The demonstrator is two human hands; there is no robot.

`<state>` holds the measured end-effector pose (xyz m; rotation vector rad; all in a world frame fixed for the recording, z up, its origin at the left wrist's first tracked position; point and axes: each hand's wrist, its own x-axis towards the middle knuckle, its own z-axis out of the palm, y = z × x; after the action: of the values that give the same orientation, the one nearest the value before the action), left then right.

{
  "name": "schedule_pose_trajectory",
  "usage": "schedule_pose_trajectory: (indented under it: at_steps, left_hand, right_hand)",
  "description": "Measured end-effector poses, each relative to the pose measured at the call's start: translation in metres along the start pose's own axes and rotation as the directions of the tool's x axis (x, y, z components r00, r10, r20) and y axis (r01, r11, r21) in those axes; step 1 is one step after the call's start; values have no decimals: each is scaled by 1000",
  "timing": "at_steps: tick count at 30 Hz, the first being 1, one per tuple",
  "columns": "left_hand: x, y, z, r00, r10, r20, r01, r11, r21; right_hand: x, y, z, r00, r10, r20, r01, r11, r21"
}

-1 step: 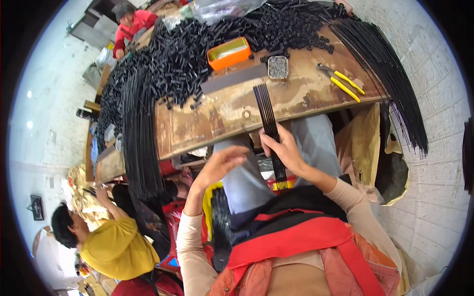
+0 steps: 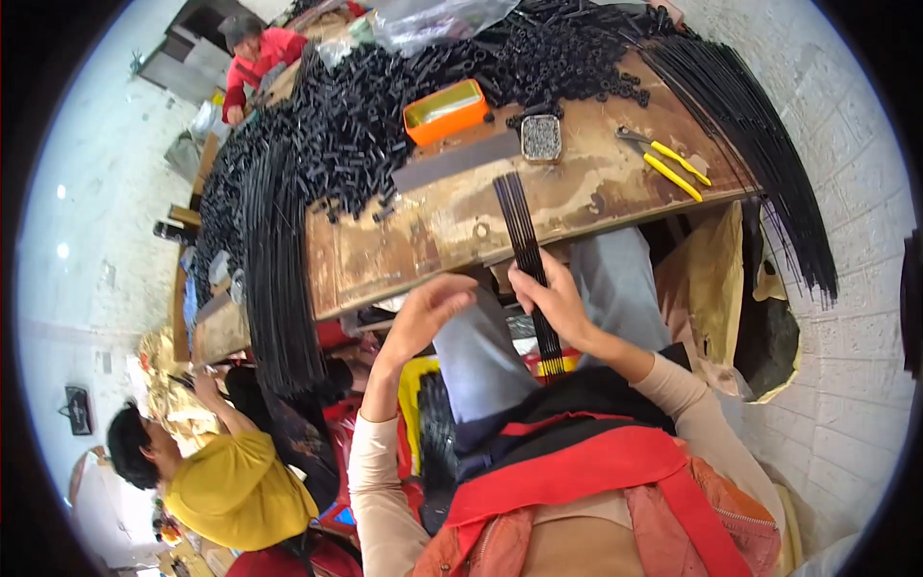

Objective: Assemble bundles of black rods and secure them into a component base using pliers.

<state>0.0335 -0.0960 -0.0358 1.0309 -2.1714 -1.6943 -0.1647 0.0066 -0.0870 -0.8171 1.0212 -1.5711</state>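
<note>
Head cam: long black rods (image 2: 274, 260) hang off table (image 2: 375, 252) edge. My L hand (image 2: 431, 315)'s half-curled, nothing visible in it. Beside it, thin black strips (image 2: 519, 223) slant in a flat row above my lap (image 2: 486, 363), R hand (image 2: 550, 300) closed round their mid. Prob. best: light, even pinch so they don't fan.

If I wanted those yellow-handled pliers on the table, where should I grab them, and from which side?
I'd take the pliers by both yellow handles, coming from the near edge of the table. The handles spread apart and point toward that edge, while the dark head points away, so that end is probably easiest to reach and squeeze.
</note>
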Motion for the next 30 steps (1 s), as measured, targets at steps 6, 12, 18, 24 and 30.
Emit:
schedule_pose_trajectory:
  at_steps: [6,12,18,24,30]
  left_hand:
    - [110,57,-19,943,205,-260,-127,949,289]
    - [258,103,-7,782,615,-104,-320,539,779]
    - [318,108,-1,923,386,16,-182,398,899]
    - [303,135,-17,907,397,-143,-35,408,913]
    - [210,97,-158,945,223,-242,-78,867,493]
  right_hand:
    - [-6,2,-5,999,40,11,-41,997,66]
    - [-2,3,-14,996,89,5,-89,994,62]
    - [-4,5,-21,999,46,27,-47,998,29]
    - [-3,3,-25,997,73,8,-74,995,72]
    - [3,0,-17,993,121,8,-121,986,117]
